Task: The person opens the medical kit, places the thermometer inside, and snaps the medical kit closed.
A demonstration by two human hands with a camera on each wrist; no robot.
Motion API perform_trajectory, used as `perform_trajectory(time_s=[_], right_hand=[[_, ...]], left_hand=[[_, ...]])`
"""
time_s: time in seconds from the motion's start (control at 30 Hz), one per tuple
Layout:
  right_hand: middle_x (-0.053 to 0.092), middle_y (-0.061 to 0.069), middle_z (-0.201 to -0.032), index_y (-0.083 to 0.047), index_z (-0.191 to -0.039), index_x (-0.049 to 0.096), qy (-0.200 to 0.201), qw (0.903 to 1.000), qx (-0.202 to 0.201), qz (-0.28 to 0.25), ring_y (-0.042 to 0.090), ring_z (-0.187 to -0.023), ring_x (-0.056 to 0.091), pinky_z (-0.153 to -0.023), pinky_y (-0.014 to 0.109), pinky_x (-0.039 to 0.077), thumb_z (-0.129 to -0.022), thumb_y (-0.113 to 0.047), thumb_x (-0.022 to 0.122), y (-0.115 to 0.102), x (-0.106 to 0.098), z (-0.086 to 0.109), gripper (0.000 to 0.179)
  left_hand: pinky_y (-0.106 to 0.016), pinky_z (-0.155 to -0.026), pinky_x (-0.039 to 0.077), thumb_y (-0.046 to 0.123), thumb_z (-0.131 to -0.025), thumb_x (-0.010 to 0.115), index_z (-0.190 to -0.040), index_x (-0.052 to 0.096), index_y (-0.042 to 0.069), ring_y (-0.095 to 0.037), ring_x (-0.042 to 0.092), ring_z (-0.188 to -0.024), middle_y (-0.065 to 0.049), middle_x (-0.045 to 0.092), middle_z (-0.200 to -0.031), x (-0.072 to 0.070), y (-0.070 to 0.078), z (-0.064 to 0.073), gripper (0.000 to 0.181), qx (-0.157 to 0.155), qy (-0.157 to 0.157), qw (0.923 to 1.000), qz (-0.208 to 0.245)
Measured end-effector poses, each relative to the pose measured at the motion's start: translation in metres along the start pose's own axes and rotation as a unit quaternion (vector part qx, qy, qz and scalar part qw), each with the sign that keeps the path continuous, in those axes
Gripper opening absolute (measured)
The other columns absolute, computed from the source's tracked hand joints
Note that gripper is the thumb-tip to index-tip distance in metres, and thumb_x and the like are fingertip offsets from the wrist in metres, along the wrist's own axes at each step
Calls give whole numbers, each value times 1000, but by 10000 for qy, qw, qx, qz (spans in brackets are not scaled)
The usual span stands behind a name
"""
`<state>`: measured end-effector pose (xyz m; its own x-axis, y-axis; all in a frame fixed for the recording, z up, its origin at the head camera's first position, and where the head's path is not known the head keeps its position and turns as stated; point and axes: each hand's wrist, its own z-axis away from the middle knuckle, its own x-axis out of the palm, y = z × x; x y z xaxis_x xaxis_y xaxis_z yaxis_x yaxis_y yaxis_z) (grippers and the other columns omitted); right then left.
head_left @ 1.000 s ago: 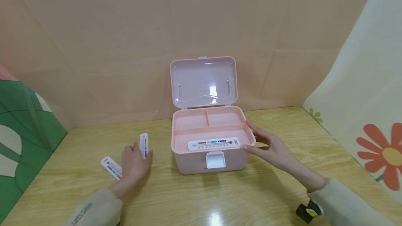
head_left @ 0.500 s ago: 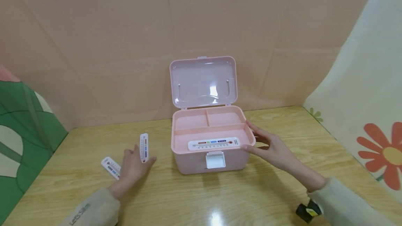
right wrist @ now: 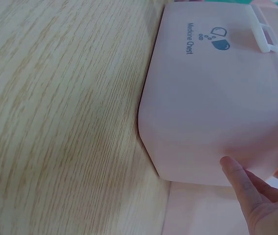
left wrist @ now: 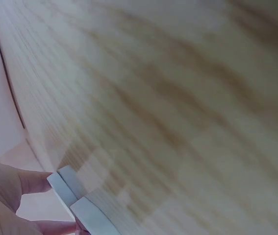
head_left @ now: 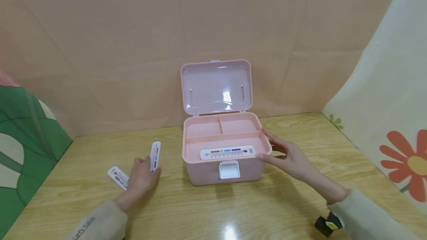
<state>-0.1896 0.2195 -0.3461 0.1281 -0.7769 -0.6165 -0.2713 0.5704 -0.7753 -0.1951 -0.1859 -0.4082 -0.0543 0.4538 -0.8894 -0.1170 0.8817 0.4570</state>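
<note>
My left hand (head_left: 143, 176) pinches a white strip thermometer (head_left: 155, 157) just above the table, left of the box. In the left wrist view, thumb and finger are on a white edge (left wrist: 62, 190) of it; its face is hidden there. A second thermometer (head_left: 118, 177) lies on the table, partly behind the left wrist. The pink medicine box (head_left: 203, 173) stands with its lid raised, and a third thermometer (head_left: 227, 153) lies in its front compartment. Thumb and fingers of my right hand (head_left: 289, 157) span and hold the box's right end, also seen in the right wrist view.
The clear-looking pink lid (head_left: 217, 88) leans back near the cloth backdrop (head_left: 133, 47). A white latch (head_left: 229, 170) hangs at the box front. A black object (head_left: 328, 225) sits by the right sleeve. Wooden table surface (head_left: 186, 210) runs in front of the box.
The thermometer at my left hand first rose and shifted toward the hand, then tilted slightly right as the fingers closed on it. My right hand and the box stay put.
</note>
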Motion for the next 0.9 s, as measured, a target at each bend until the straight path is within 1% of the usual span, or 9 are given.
perform_trajectory(time_s=[0.17,0.4,0.47,0.57,0.63,0.7,0.73,0.8,0.9], right_hand=[[33,18,-147,-28,-146,25,-18,10000,45,13,38,-117,51,-81,38,56,-84,-33,66,0,0,0,75],[34,18,-147,-29,-146,25,-2,10000,74,20,38,-118,51,-82,39,55,-84,-34,67,0,0,1,75],[34,18,-147,-29,-146,25,5,10000,80,30,38,-118,51,-82,39,55,-84,-34,66,0,0,1,75],[34,18,-147,-29,-146,25,9,10000,73,30,37,-117,51,-81,38,56,-84,-34,66,0,1,1,75],[34,18,-147,-29,-146,25,8,10000,57,22,37,-117,51,-81,37,56,-84,-33,66,0,0,1,74],[34,17,-147,-29,-146,25,7,10000,45,15,37,-117,51,-81,36,56,-84,-33,66,0,0,0,74],[34,17,-147,-29,-146,25,5,10000,41,17,37,-117,51,-81,36,56,-84,-33,66,0,0,0,74],[34,18,-147,-28,-146,25,6,10000,24,9,37,-117,51,-81,36,56,-85,-33,66,0,0,0,74],[34,18,-147,-27,-146,26,6,10000,0,0,37,-117,52,-80,35,56,-85,-32,66,0,0,0,74]], left_hand=[[-49,-81,47,20,-86,55,-134,35,-14,-37,53,-95,-32,42,-120,0,0,0,62,200,39,9998,-47],[-47,-78,47,20,-84,58,-130,40,-14,-35,53,-93,-31,47,-118,-1,-1,-1,60,298,80,9995,-18],[-45,-75,47,20,-83,59,-126,45,-14,-32,53,-89,-30,51,-113,-2,-1,-1,57,361,123,9992,-69],[-37,-64,46,20,-80,62,-113,55,-12,-28,52,-77,-25,56,-98,-4,-2,-2,46,409,214,9989,-17],[-32,-55,41,19,-79,63,-96,60,-9,-24,49,-68,-19,57,-84,-5,-2,-3,33,413,314,9986,103],[-28,-50,35,17,-78,64,-78,59,-3,-21,46,-61,-13,54,-72,-5,-2,-4,21,391,414,9979,309],[-27,-49,32,17,-77,64,-72,56,0,-20,44,-59,-10,52,-68,-5,-3,-4,19,397,453,9974,391],[-26,-48,30,15,-77,64,-62,50,4,-18,42,-56,-7,49,-61,-4,-4,-5,23,465,551,9965,417],[-26,-48,28,15,-76,64,-58,45,7,-18,40,-55,-4,45,-58,-3,-5,-5,28,563,622,9959,349]])
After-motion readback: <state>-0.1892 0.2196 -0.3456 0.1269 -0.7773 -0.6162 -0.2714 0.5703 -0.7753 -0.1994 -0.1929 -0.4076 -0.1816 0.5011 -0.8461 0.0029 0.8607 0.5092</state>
